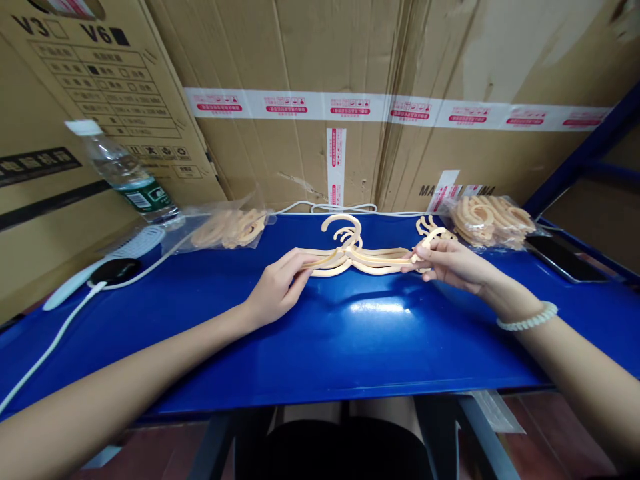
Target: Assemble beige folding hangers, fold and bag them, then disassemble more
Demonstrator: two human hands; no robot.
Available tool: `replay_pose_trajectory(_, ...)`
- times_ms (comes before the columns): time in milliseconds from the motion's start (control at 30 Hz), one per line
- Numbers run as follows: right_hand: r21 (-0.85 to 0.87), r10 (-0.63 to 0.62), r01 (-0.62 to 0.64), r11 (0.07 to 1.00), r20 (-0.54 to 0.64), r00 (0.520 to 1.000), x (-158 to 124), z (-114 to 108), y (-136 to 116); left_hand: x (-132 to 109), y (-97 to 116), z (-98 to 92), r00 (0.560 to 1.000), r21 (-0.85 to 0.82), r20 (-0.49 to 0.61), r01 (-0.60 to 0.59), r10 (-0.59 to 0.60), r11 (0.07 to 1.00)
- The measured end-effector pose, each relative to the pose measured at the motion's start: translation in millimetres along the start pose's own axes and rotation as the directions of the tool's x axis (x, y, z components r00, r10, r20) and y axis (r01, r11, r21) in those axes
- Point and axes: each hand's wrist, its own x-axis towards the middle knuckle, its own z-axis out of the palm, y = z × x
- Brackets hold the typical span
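Note:
Several cream-coloured plastic hangers (pixel 345 255) lie together in the middle of the blue table, their curved hooks pointing away from me. My left hand (pixel 280 287) pinches the left arm of the uppermost hanger between thumb and fingers. At the opposite end, my right hand (pixel 447 263) grips a cream hook-shaped piece (pixel 434 237) against the hanger's right arm tip. Whether the piece is joined to the arm I cannot tell, since my fingers cover that spot. Just behind my right hand lie several loose cream hooks (pixel 427 224).
Clear plastic bags of cream parts lie at left (pixel 233 227) and right (pixel 490 219). A phone (pixel 567 259) rests at the right. On the left are a water bottle (pixel 133 177), a pale hairbrush (pixel 135 243), a black device (pixel 116 270) and a white cable. Cardboard (pixel 280 153) walls the back.

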Motion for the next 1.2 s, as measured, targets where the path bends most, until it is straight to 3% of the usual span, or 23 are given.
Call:
replay_pose_trajectory(300, 0.015, 0.011, -0.011, 1.000, -0.043, 0.999, 2, 2, 4, -1, -1, 1.6, 0.999, 0.013, -0.017, -0.041, 0.041, 0.999)
replay_pose_trajectory(567, -0.070, -0.149, 0.142, 0.987, -0.109, 0.983, 3, 9, 7, -1, 0, 1.2, 0.999, 0.007, -0.010, -0.039, 0.039, 0.999)
replay_pose_trajectory(900, -0.201, -0.283, 0.242, 0.949, -0.203, 0.937, 2, 16, 9, 1, 2, 0.0, 1.000, -0.014, 0.011, -0.008, 0.008, 1.000)
replay_pose_trajectory(1200, -0.146, -0.415, 0.390, 0.909, -0.233, 0.879, 2, 12, 6, 0, -2, -2.3, 0.996, 0.002, 0.033, 0.077, -0.077, 0.997)
